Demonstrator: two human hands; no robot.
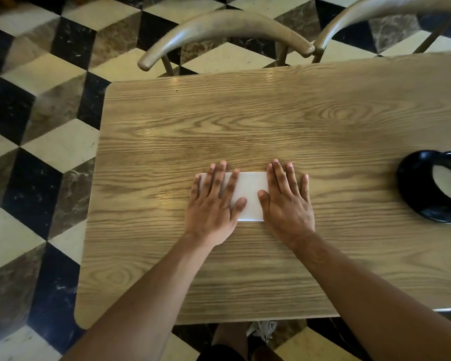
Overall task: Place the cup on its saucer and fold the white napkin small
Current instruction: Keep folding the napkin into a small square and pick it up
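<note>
Napkin (249, 196), white and folded to a strip, is pressed flat at mid-bench (245, 121) by left hand (214, 201) and right hand (288, 201), fingers straight; judged light, limp, easily creased, best pinched at its free edges; cup (447, 185) on saucer (412, 188) sits well right of napkin, two chairs (224, 24) beyond; nothing obstructs.

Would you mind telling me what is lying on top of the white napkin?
Both hands press flat on the white napkin: left hand over its left end, right hand over its right. Only the middle strip shows; the ends are covered.
</note>
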